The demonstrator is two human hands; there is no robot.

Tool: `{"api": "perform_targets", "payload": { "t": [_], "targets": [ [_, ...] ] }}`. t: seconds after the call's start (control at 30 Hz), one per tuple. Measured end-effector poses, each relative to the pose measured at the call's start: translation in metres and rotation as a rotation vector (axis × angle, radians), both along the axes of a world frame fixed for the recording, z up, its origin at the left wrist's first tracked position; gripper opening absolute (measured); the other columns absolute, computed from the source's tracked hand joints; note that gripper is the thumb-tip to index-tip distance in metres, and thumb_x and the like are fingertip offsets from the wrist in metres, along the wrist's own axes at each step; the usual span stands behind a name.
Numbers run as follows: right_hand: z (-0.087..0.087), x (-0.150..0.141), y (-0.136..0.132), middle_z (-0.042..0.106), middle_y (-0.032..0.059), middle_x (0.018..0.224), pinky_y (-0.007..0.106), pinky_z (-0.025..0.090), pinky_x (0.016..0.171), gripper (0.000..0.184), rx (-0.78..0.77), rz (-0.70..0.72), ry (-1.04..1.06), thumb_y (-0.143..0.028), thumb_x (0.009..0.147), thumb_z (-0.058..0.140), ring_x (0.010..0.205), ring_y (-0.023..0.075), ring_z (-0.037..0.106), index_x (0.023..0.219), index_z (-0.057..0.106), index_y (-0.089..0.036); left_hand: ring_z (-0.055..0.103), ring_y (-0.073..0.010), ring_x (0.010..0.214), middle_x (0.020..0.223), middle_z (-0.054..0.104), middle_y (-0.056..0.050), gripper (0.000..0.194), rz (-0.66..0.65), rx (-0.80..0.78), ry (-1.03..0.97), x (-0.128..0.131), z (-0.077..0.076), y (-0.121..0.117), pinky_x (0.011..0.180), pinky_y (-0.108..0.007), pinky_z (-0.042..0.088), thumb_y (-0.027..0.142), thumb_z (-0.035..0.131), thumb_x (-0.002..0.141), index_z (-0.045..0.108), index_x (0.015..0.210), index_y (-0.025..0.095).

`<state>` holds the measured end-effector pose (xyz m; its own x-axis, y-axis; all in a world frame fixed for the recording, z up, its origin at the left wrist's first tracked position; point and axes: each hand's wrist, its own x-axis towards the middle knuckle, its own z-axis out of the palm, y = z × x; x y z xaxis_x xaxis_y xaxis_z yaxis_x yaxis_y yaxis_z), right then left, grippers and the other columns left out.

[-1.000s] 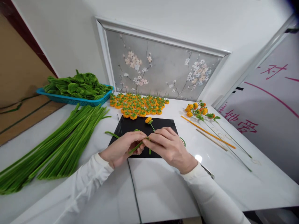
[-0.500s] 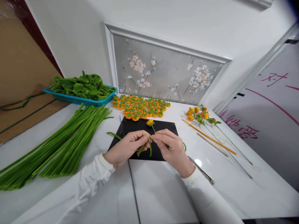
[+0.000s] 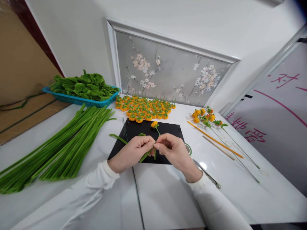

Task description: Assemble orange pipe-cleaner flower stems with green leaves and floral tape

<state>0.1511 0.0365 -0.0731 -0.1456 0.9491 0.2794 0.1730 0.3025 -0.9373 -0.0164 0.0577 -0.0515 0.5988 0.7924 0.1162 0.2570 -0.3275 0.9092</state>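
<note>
Over a black mat (image 3: 170, 128), my left hand (image 3: 131, 150) and my right hand (image 3: 177, 153) meet fingertip to fingertip. Both are closed in a pinch on a green chenille stem (image 3: 144, 156), whose fuzzy ends hang below the left fingers. The exact pinched spot is mostly covered by the fingers. Just beyond them, a small orange flower (image 3: 154, 124) with a thin green stalk lies on the mat, the stalk running down toward my right fingers. Another green chenille strip (image 3: 118, 138) crosses the mat's left edge.
Many green chenille stems (image 3: 69, 147) lie at left, below a blue basket (image 3: 96, 103) of green leaves. Orange flower heads (image 3: 144, 110) stand in rows behind the mat. At right are a green tape roll (image 3: 188, 149), a metal tool (image 3: 207, 175), an orange strip (image 3: 213, 138) and finished flowers (image 3: 203, 116).
My right hand has turned and its fingers have curled in closer to the left fingertips. The tape roll now shows more beside it. The flower on the mat stays about where it was.
</note>
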Motion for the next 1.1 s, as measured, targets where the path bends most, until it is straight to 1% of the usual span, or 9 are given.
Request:
{"api": "perform_targets", "payload": {
  "t": [0.27,0.4,0.5,0.57,0.67,0.8,0.9,1.0,1.1],
  "targets": [
    [0.004,0.0,-0.003,0.055,-0.0023,0.065,0.021,0.04,0.049,0.001,0.114,-0.039,-0.244,-0.019,0.08,0.055,0.056,0.0104,0.05,0.079,0.055,-0.019,0.046,-0.0129,0.058,0.063,0.054,0.001,0.036,0.009,0.032,0.048,-0.001,-0.006,0.002,0.056,-0.024,0.035,0.035,0.037,0.092,0.048,0.062,0.018],
    [0.007,0.0,-0.004,0.052,-0.0037,0.065,0.021,0.038,0.05,0.007,0.215,-0.096,-0.341,-0.013,0.078,0.053,0.055,0.01,0.049,0.077,0.051,-0.02,0.046,-0.0133,0.061,0.065,0.054,0.001,0.035,0.004,0.047,0.07,-0.002,-0.004,0.001,0.057,-0.025,0.035,0.034,0.036,0.092,0.051,0.065,0.018],
    [0.007,0.002,-0.003,0.052,-0.0041,0.066,0.022,0.04,0.052,0.008,0.232,-0.134,-0.296,-0.014,0.077,0.056,0.057,0.0103,0.05,0.077,0.051,-0.02,0.044,-0.0126,0.059,0.066,0.053,0.001,0.025,-0.021,0.017,0.051,-0.002,-0.001,0.002,0.055,-0.024,0.034,0.034,0.046,0.088,0.057,0.073,0.018],
    [0.006,0.004,-0.002,0.056,-0.0031,0.069,0.022,0.043,0.056,0.006,0.214,-0.104,-0.234,-0.016,0.079,0.057,0.061,0.0113,0.054,0.081,0.053,-0.02,0.043,-0.0122,0.058,0.066,0.054,0.001,0.022,-0.04,-0.017,0.022,-0.002,0.001,0.003,0.055,-0.024,0.033,0.034,0.051,0.086,0.06,0.075,0.017],
    [0.007,0.008,-0.002,0.063,0.0002,0.079,0.025,0.048,0.065,0.006,0.219,-0.034,-0.217,-0.018,0.082,0.056,0.072,0.0134,0.06,0.088,0.059,-0.019,0.044,-0.0121,0.059,0.065,0.054,0.001,0.026,-0.046,-0.03,-0.011,-0.004,0.004,0.006,0.057,-0.025,0.034,0.034,0.051,0.086,0.06,0.069,0.017],
    [0.01,0.01,-0.003,0.065,0.0024,0.096,0.025,0.05,0.077,0.023,0.374,-0.008,-0.318,-0.012,0.086,0.052,0.086,0.0135,0.062,0.105,0.062,-0.022,0.045,-0.0112,0.059,0.063,0.054,0.002,0.022,-0.01,-0.053,-0.019,-0.007,0.007,0.007,0.056,-0.023,0.034,0.029,0.054,0.084,0.059,0.066,0.017],
    [0.01,0.009,-0.004,0.064,0.0033,0.1,0.025,0.05,0.077,0.033,0.532,-0.001,-0.456,-0.008,0.089,0.046,0.087,0.0127,0.061,0.111,0.064,-0.024,0.048,-0.0111,0.06,0.063,0.057,0.002,0.017,-0.022,-0.103,-0.003,-0.009,0.009,0.008,0.058,-0.023,0.036,0.026,0.055,0.082,0.061,0.068,0.017],
    [0.007,0.01,-0.005,0.066,0.0055,0.1,0.027,0.05,0.078,0.034,0.658,-0.016,-0.564,-0.005,0.089,0.043,0.087,0.0142,0.062,0.11,0.066,-0.021,0.051,-0.0118,0.061,0.062,0.059,0.002,0.016,-0.044,-0.168,-0.002,-0.011,0.01,0.009,0.062,-0.024,0.039,0.026,0.058,0.079,0.064,0.068,0.017],
    [0.005,0.01,-0.005,0.067,0.0069,0.101,0.029,0.05,0.078,0.032,0.721,-0.022,-0.633,-0.006,0.091,0.042,0.087,0.0153,0.061,0.11,0.064,-0.018,0.051,-0.0121,0.062,0.062,0.061,0.001,0.016,-0.023,-0.233,-0.005,-0.012,0.01,0.009,0.064,-0.025,0.039,0.028,0.059,0.078,0.067,0.068,0.017]
  ]
}}
